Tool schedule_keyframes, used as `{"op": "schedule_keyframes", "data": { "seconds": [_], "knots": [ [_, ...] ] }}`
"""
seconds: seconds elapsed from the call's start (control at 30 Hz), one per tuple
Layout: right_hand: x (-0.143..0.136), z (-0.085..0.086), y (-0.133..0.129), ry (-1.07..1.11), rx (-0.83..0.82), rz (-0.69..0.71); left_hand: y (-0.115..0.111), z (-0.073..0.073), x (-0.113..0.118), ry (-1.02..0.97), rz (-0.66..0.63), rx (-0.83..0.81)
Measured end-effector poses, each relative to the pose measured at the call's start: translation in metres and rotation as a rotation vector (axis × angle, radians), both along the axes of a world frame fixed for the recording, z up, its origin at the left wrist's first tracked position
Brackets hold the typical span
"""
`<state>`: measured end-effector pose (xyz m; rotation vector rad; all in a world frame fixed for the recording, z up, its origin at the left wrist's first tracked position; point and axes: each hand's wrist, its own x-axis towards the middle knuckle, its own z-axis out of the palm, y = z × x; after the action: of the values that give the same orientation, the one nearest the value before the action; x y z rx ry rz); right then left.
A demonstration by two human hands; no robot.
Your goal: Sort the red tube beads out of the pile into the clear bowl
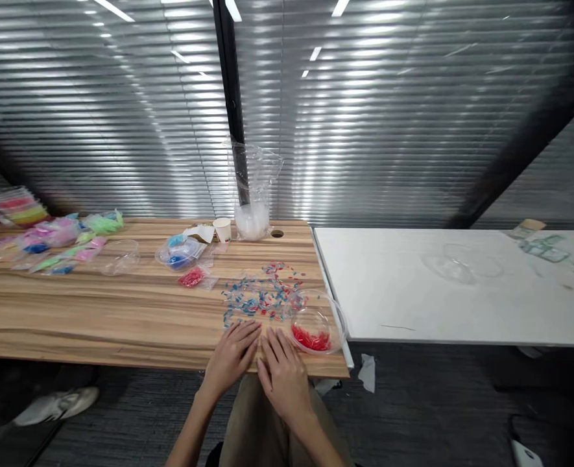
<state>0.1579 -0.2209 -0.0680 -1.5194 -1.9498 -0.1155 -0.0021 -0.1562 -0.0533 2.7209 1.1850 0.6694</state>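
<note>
My left hand (235, 353) lies flat near the front edge of the wooden table, fingers stretched out and holding nothing. Beside it, my right hand (283, 370) rests palm down, also open. Just beyond my fingertips, small blue and red pieces (250, 299) are scattered over the wood; what they are is too small to tell. To the right of my right hand stands a clear plastic bowl (344, 324) with red pieces (313, 338) inside. My right fingers are close to its rim; I cannot tell whether they touch.
A small bag of red pieces (192, 277), a clear container with blue items (177, 254), a paper cup (222, 229) and a clear bag with white contents (252, 222) stand farther back. Colourful packets (56, 235) lie left. A white table (364, 292) adjoins at right.
</note>
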Motion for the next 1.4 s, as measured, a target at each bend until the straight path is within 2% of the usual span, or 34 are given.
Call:
{"op": "schedule_keyframes", "data": {
  "seconds": [0.2, 0.37, 0.6, 0.7, 0.77, 0.87, 0.93, 1.03, 1.13, 1.23, 1.4],
  "knots": [
    [-0.001, 0.000, 0.000, 0.018, -0.035, 0.003, -0.002, 0.002, 0.001, -0.002, 0.014, 0.015],
    [0.005, 0.009, -0.001, 0.036, -0.089, 0.044, -0.003, 0.005, 0.000, 0.044, 0.002, -0.004],
    [0.026, 0.019, 0.008, 0.046, -0.133, 0.190, -0.004, 0.009, 0.001, 0.072, -0.026, -0.040],
    [0.037, 0.025, 0.007, 0.068, -0.134, 0.297, -0.004, 0.010, 0.001, 0.088, -0.026, -0.059],
    [0.045, 0.032, -0.001, 0.094, -0.103, 0.378, -0.004, 0.009, 0.001, 0.086, -0.025, -0.063],
    [0.060, 0.041, -0.018, 0.095, 0.037, 0.476, -0.004, 0.007, 0.001, 0.080, -0.013, -0.062],
    [0.071, 0.045, -0.027, 0.150, 0.167, 0.401, -0.004, 0.006, 0.001, 0.080, -0.004, -0.056],
    [0.088, 0.046, -0.029, 0.284, 0.332, 0.101, -0.003, 0.005, 0.002, 0.080, 0.005, -0.043],
    [0.103, 0.043, -0.019, 0.351, 0.247, -0.108, -0.003, 0.006, 0.002, 0.082, 0.010, -0.034],
    [0.112, 0.040, -0.009, 0.411, 0.164, -0.147, -0.003, 0.006, 0.002, 0.094, 0.011, -0.035],
    [0.116, 0.031, -0.001, 0.481, 0.066, -0.109, -0.002, 0.005, 0.002, 0.085, 0.012, -0.031]
  ]
}}
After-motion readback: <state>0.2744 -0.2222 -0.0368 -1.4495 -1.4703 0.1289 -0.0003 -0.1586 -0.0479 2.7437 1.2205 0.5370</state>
